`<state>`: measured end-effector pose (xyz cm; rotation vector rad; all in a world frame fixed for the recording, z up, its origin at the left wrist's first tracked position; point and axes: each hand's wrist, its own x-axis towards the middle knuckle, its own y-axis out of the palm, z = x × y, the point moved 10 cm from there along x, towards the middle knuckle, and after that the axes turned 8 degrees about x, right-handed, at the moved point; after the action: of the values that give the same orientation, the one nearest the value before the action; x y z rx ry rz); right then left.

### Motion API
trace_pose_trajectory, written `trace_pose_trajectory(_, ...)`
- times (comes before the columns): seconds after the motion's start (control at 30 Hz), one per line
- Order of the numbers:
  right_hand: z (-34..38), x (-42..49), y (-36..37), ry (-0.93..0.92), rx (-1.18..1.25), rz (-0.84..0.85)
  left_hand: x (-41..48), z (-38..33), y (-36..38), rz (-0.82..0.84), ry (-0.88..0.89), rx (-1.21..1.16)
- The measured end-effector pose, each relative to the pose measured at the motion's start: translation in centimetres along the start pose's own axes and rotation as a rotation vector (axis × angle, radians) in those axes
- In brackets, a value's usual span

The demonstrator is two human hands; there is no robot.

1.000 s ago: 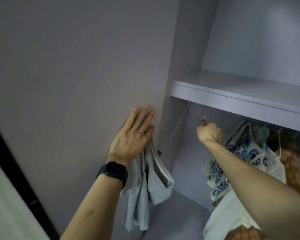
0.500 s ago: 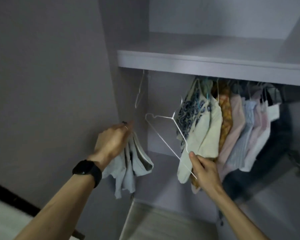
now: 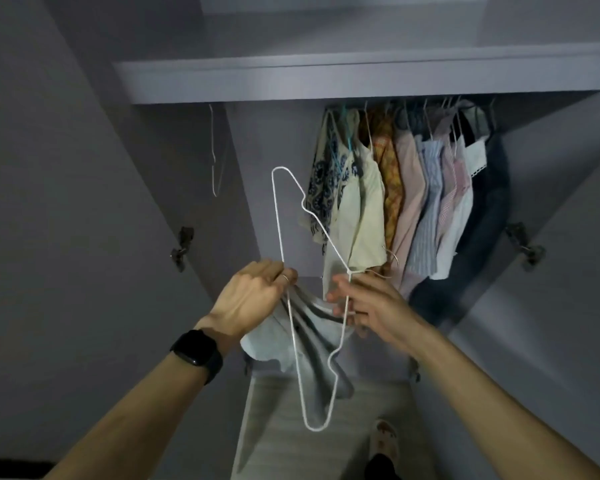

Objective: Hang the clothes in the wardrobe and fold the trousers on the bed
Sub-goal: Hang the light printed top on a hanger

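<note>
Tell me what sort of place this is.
Most likely a home wardrobe with its doors open: clothes hang in a row under a shelf, with door hinges either side and a white wire hanger held over a grey garment.

This is someone's home, and I am standing before an open wardrobe (image 3: 278, 140): shirts (image 3: 426, 188) are hanging in a row under its shelf (image 3: 326, 81), and hinged doors (image 3: 84, 202) are standing wide on both sides.

A person's left hand (image 3: 253, 296) grips a crumpled grey cotton garment (image 3: 312, 375) while the right hand (image 3: 371, 303) holds a white wire hanger (image 3: 278, 216) on end, before pale shirts (image 3: 413, 202) hanging beneath a grey wardrobe shelf (image 3: 326, 81).
</note>
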<state>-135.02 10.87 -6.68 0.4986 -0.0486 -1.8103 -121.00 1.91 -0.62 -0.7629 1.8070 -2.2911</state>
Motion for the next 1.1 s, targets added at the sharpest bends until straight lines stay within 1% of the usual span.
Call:
trace_pose_trajectory(0.07,1.4,1.6,-0.9,0.084,0.369,-0.092,0.9,-1.0,0.1,-0.016,0.051,0.008)
trace_pose_trajectory(0.1,2.2,2.3,-1.3,0.117,0.467,-0.128,1.2,-1.2,0.2,-0.025,0.061,0.009)
trace_pose_trajectory(0.13,3.2,3.1,-1.9,0.124,0.471,-0.164,1.7,-1.3,0.0,-0.022,0.056,0.005)
trace_pose_trajectory(0.17,4.2,3.6,-2.6,0.107,0.392,-0.209,2.0,-1.4,-0.2,-0.010,0.038,-0.021)
trace_pose_trajectory(0.2,5.1,4.0,-3.6,0.071,0.266,-0.274,2.4,-1.1,-0.5,0.027,-0.016,-0.089)
trace_pose_trajectory(0.27,6.7,4.0,-5.7,-0.028,0.075,-0.443,2.8,0.1,-0.3,0.106,-0.203,-0.291)
trace_pose_trajectory(0.3,7.2,3.6,-6.7,-0.077,0.070,-0.517,2.9,0.8,-0.2,0.127,-0.285,-0.371)
trace_pose_trajectory(0.37,7.7,2.7,-7.7,-0.178,0.235,-0.582,3.4,2.4,-0.5,0.088,-0.393,-0.433)
trace_pose_trajectory(0.43,8.1,2.2,-8.1,-0.269,0.451,-0.589,3.7,4.1,-0.9,0.026,-0.490,-0.475)
trace_pose_trajectory(0.5,9.1,1.7,-7.8,-0.343,0.596,-0.598,3.9,5.2,-1.2,0.001,-0.552,-0.549)
trace_pose_trajectory(0.67,11.9,1.5,-6.0,-0.481,0.822,-0.593,4.3,6.5,-2.8,-0.016,-0.568,-0.675)
trace_pose_trajectory(0.83,14.2,2.2,-2.9,-0.575,0.842,-0.536,4.9,7.7,-5.5,-0.023,-0.576,-0.698)
trace_pose_trajectory(0.97,14.3,4.0,-1.0,-0.581,0.817,-0.491,5.1,9.2,-7.4,-0.053,-0.579,-0.747)
trace_pose_trajectory(1.1,12.2,6.0,0.1,-0.554,0.765,-0.488,5.3,10.1,-9.2,-0.100,-0.558,-0.839)
